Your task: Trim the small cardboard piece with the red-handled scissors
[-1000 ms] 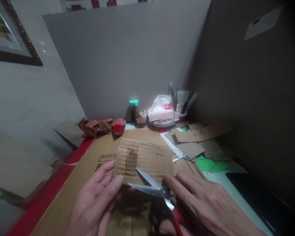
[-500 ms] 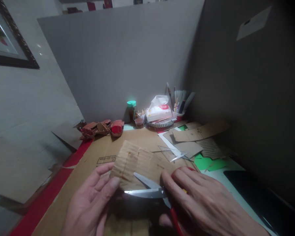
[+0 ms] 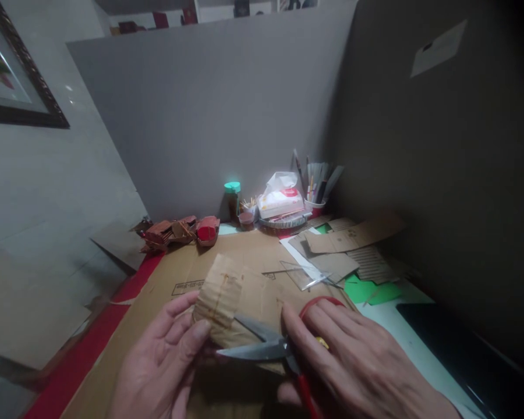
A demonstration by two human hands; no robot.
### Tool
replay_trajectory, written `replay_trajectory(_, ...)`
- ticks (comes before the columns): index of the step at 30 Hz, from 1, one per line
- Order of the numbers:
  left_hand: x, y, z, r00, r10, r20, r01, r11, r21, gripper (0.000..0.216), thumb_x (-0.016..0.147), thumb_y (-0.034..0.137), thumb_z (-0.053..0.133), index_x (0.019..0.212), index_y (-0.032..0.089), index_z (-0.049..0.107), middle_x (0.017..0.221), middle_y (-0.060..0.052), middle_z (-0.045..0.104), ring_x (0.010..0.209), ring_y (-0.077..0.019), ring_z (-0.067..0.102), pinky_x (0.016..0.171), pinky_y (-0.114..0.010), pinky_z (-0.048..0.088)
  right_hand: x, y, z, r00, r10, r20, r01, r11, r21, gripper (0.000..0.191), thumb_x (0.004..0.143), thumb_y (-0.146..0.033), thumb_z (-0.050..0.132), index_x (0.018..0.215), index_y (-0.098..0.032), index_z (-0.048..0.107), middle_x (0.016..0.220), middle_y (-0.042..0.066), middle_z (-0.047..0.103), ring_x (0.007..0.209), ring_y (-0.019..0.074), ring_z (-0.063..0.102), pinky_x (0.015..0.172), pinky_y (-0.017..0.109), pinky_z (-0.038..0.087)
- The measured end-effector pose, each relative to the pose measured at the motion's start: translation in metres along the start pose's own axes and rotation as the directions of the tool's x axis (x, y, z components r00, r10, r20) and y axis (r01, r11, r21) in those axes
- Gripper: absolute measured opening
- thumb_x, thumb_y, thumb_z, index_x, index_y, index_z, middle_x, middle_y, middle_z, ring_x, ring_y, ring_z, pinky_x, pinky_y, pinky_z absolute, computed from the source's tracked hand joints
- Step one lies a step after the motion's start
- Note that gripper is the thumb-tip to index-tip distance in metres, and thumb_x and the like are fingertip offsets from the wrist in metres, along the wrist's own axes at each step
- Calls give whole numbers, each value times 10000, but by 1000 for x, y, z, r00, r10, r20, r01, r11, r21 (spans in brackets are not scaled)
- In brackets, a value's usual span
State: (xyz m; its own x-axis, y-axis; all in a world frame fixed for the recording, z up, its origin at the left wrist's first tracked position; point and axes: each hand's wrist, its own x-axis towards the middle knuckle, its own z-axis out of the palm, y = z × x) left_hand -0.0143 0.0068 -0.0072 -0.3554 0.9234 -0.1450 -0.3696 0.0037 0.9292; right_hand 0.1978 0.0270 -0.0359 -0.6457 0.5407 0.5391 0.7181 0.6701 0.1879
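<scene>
Corrugated cardboard piece point(image 3: 227, 299) met the scissors point(image 3: 262, 346) between both hands.
Left hand point(image 3: 161, 361) pinched its left edge above the surface point(image 3: 126, 326); right hand point(image 3: 353, 366) gripped the red-handled scissors, blades parted at its lower edge.

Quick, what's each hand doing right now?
Left hand: closed on the corrugated cardboard piece, pinching its edge.
Right hand: closed on the red-handled scissors, blades open at the cardboard.
</scene>
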Motion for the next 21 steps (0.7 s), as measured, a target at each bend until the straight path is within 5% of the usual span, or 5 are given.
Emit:
replay_trajectory(6, 1, 0, 1, 999, 43, 17, -43, 999, -11, 547, 515, 441, 986, 952, 230, 734, 859, -24, 793, 643, -187, 724, 531, -198, 586, -3, -4, 1, 997, -13, -73, 14, 1000, 12, 524, 879, -476, 661, 1217, -76, 649, 863, 79, 673, 754, 256, 642, 686, 425, 584)
replay_trajectory(15, 3, 0, -5, 996, -49, 75, 52, 998, -40, 513, 565, 399, 971, 1014, 279, 752, 993, -36, 798, 969, -268, 754, 754, -213, 625, 3, -4, -1, 1000, 28, 12, -28, 999, 23, 545, 835, -554, 704, 1158, -119, 646, 858, 51, 666, 761, 236, 637, 729, 394, 588)
replay_trajectory(21, 1, -2, -1, 996, -64, 68, 72, 992, -108, 536, 530, 281, 987, 1016, 290, 759, 1017, -27, 798, 1008, -286, 747, 789, -263, 640, -1, -6, 1, 999, 35, -12, -34, 998, 49, 494, 760, -481, 761, 1105, -147, 645, 849, 36, 661, 739, 216, 610, 725, 369, 568)
